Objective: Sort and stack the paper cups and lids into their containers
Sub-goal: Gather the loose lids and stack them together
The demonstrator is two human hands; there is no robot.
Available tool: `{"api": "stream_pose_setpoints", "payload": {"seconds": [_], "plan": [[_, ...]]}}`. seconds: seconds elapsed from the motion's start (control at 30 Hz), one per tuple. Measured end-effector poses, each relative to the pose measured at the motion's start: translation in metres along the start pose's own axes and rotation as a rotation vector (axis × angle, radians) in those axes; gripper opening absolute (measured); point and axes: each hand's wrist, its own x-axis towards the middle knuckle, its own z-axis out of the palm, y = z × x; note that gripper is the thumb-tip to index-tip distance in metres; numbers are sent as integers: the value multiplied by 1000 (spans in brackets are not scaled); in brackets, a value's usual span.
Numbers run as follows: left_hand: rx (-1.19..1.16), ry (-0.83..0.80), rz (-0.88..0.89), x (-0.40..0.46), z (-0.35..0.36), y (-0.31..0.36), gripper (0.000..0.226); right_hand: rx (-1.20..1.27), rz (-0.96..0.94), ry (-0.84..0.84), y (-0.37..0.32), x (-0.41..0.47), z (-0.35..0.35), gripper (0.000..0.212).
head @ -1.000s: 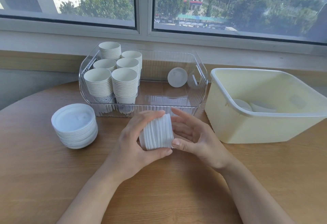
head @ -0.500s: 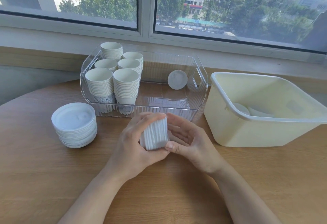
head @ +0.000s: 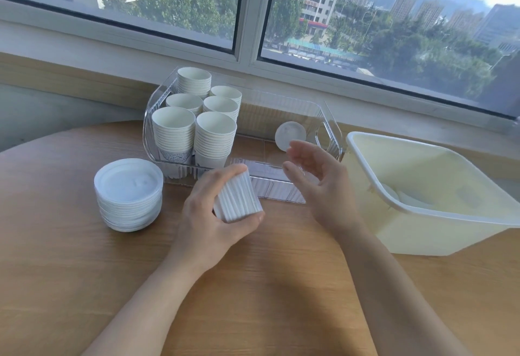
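Note:
My left hand [head: 208, 217] grips a short stack of white lids [head: 237, 199] turned on its side, just in front of the clear bin [head: 281, 186]. My right hand [head: 318, 181] hovers to the right of the stack with its fingers relaxed and holds nothing. Several stacks of white paper cups [head: 197, 122] fill the left half of the clear bin. One lid [head: 289, 136] leans upright against the bin's right end. A larger pile of lids [head: 129, 195] sits on the table at the left. A few lids [head: 405, 198] lie inside the cream tub [head: 422, 217].
The round wooden table [head: 253, 285] stretches toward me below my forearms. A window sill and wall run behind the containers. The cream tub stands close to the clear bin's right end, near the table's right side.
My right hand has let go of the lid stack and moved right and away from it. My left hand alone now holds the stack, slightly nearer the clear bin.

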Motion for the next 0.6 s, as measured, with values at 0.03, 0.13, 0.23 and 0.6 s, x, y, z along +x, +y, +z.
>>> {"api": "stream_pose_setpoints", "payload": {"seconds": [0.03,0.13,0.23,0.6], "plan": [[-2,3,-1,0,0,0,75,-55,11,6,-1,12,1,36],[-12,9,-18,0,0,-1,75,-289,71,-64,3,50,6,39],[-14,18,-14,1,0,-2,75,-466,190,-218,19,84,11,48],[-26,13,10,1,1,-2,74,-704,313,-437,55,122,39,60]]}}
